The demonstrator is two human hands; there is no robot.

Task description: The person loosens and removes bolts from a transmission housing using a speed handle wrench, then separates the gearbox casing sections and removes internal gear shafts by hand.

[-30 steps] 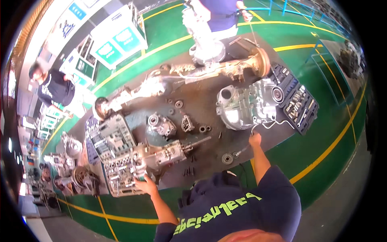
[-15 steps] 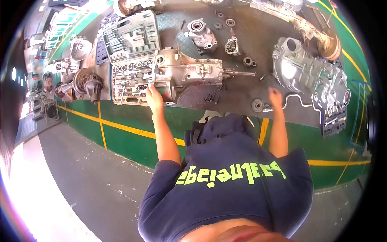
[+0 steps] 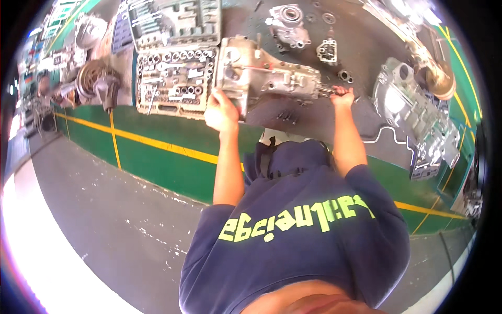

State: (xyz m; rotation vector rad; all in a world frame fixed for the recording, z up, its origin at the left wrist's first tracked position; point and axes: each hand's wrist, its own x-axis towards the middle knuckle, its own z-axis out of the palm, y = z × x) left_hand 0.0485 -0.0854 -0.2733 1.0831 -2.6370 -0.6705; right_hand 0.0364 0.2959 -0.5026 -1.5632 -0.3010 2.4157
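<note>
A metal gearbox [image 3: 285,78] lies lengthwise on the dark workbench, its wide bell end to the left and a splined shaft [image 3: 326,90] sticking out on the right. My left hand [image 3: 222,111] is closed on the near lower edge of the bell end, beside the open socket set; its fingertips are partly hidden. At the other end, my right hand [image 3: 342,98] has its fingers curled around the tip of the shaft. A few dark bolts [image 3: 286,117] lie on the bench just below the gearbox. Beyond my right hand sits a small ring-shaped bearing [image 3: 345,76].
An open socket case [image 3: 175,110] adjoins the gearbox on the left. Farther back are a cast cover [image 3: 289,31] and a small bracket-like part [image 3: 327,51]. A large housing [image 3: 408,104] stands at right, near a bent metal rod [image 3: 384,135]. A hub assembly [image 3: 97,83] sits far left.
My right hand has moved up and left from above the bench edge onto the shaft. The left hand stays at the bell end, its grip lower on the edge. The view has shifted.
</note>
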